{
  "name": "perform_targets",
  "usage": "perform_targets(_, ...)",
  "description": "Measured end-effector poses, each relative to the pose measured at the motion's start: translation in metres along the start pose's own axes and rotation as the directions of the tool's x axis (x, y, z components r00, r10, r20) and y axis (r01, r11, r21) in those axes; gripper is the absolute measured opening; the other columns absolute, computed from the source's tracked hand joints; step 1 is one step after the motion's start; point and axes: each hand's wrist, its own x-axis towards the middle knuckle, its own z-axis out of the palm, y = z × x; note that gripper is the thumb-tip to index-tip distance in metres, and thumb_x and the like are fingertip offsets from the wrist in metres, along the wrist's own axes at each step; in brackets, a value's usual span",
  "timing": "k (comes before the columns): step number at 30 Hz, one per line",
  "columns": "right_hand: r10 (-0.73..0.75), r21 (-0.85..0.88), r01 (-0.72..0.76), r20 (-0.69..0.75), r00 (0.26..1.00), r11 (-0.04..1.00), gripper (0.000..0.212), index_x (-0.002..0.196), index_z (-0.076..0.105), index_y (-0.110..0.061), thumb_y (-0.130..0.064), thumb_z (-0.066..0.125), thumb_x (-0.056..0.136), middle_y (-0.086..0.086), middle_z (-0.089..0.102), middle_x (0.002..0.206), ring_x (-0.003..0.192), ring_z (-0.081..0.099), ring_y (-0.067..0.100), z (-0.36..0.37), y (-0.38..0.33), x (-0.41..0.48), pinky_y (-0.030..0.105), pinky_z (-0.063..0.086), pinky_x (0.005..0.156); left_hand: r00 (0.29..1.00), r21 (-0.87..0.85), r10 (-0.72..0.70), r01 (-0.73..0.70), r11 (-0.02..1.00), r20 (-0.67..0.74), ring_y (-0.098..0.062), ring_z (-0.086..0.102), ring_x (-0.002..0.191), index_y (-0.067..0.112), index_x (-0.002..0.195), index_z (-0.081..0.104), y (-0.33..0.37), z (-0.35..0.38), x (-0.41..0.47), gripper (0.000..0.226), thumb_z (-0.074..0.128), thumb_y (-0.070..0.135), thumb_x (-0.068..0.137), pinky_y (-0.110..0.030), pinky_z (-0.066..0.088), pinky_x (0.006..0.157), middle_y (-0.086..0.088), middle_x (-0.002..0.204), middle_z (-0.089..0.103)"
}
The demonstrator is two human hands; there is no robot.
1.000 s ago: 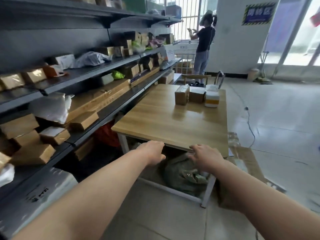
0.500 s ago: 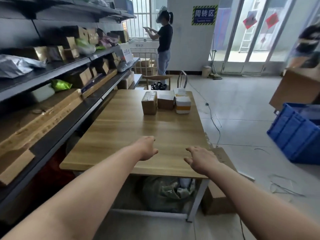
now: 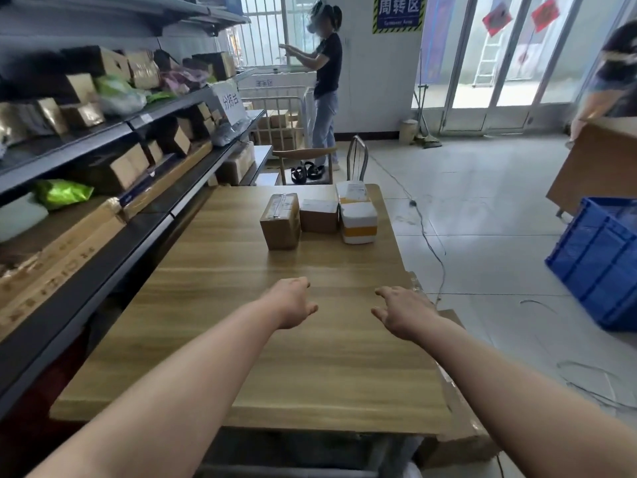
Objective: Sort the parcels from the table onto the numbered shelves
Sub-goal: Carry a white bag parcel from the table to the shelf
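Several parcels sit at the far end of the wooden table (image 3: 213, 319): an upright brown taped box (image 3: 280, 222), a lower brown box (image 3: 318, 215) beside it, a white foam box with an orange band (image 3: 358, 223), and a white labelled box (image 3: 352, 192) behind that. My left hand (image 3: 293, 301) and my right hand (image 3: 401, 310) reach out over the table's middle, fingers loosely relaxed, holding nothing, well short of the parcels. The shelves (image 3: 103, 232) run along the table's left side.
The shelves carry many cardboard boxes and bags, including a green bag (image 3: 62, 193). A blue crate (image 3: 599, 260) stands on the floor at right. A chair (image 3: 310, 160) sits beyond the table. One person (image 3: 325, 81) stands at the back; another carries a big carton (image 3: 593, 167) at right.
The view has swung right and moved closer to the table. Both hands now reach over the tabletop instead of its near edge. The blue crate and second person came into view.
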Motion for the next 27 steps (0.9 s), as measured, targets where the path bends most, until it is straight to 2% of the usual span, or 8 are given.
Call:
perform_targets(8, -0.028, 0.085, 0.03, -0.022, 0.999, 0.996, 0.05, 0.143, 0.038, -0.026, -0.043, 0.045, 0.097, 0.001, 0.046, 0.143, 0.128, 0.044, 0.026, -0.038, 0.063, 0.154, 0.041, 0.038, 0.099, 0.995, -0.064, -0.096, 0.096, 0.993, 0.006, -0.024, 0.038, 0.137, 0.017, 0.147, 0.035, 0.052, -0.02, 0.146, 0.06, 0.054, 0.039, 0.095, -0.035, 0.034, 0.11, -0.005, 0.151, 0.04)
perform_targets(14, -0.04, 0.136, 0.038, 0.015, 0.999, 0.99, 0.049, 0.143, 0.038, -0.025, -0.041, 0.046, 0.097, 0.002, 0.045, 0.144, 0.129, 0.043, 0.025, -0.052, 0.111, 0.26, 0.04, 0.04, 0.097, 0.974, -0.338, -0.225, 0.217, 0.916, 0.018, -0.023, 0.045, 0.132, 0.018, 0.144, 0.043, 0.092, -0.02, 0.245, 0.055, 0.059, 0.035, 0.095, -0.038, 0.037, 0.11, -0.005, 0.146, 0.046)
perform_targets(18, -0.07, 0.204, 0.064, 0.02, 0.997, 0.977, 0.049, 0.142, 0.039, -0.024, -0.042, 0.047, 0.096, 0.002, 0.045, 0.143, 0.128, 0.045, 0.026, -0.049, 0.115, 0.318, 0.042, 0.04, 0.097, 0.962, -0.41, -0.275, 0.252, 0.877, 0.005, -0.024, 0.048, 0.129, 0.017, 0.143, 0.043, 0.102, -0.023, 0.304, 0.054, 0.059, 0.034, 0.095, -0.036, 0.04, 0.105, -0.006, 0.143, 0.049)
perform_targets(21, -0.078, 0.273, 0.067, 0.031, 0.996, 0.96, 0.053, 0.147, 0.031, -0.023, -0.037, 0.046, 0.098, 0.005, 0.032, 0.152, 0.136, 0.036, 0.027, -0.042, 0.114, 0.356, 0.045, 0.036, 0.106, 0.954, -0.451, -0.298, 0.255, 0.855, -0.026, -0.024, 0.05, 0.124, 0.017, 0.143, 0.044, 0.106, -0.026, 0.347, 0.051, 0.058, 0.03, 0.095, -0.033, 0.041, 0.095, -0.006, 0.14, 0.052)
perform_targets(24, -0.074, 0.345, 0.062, 0.021, 0.997, 0.937, 0.054, 0.15, 0.023, -0.028, -0.032, 0.042, 0.1, 0.008, 0.013, 0.159, 0.143, 0.022, 0.029, -0.034, 0.109, 0.384, 0.047, 0.027, 0.113, 0.948, -0.495, -0.316, 0.255, 0.831, -0.042, -0.025, 0.049, 0.126, 0.021, 0.146, 0.038, 0.111, -0.024, 0.381, 0.054, 0.056, 0.026, 0.096, -0.036, 0.041, 0.1, -0.005, 0.143, 0.048)
perform_targets(27, -0.07, 0.41, 0.055, 0.023, 0.997, 0.91, 0.054, 0.151, 0.019, -0.034, -0.029, 0.039, 0.101, 0.008, 0.003, 0.161, 0.144, 0.02, 0.031, -0.024, 0.102, 0.405, 0.044, 0.023, 0.114, 0.94, -0.492, -0.331, 0.253, 0.833, -0.078, -0.027, 0.05, 0.124, 0.025, 0.148, 0.033, 0.114, -0.02, 0.408, 0.055, 0.054, 0.023, 0.097, -0.038, 0.042, 0.099, -0.007, 0.142, 0.049)
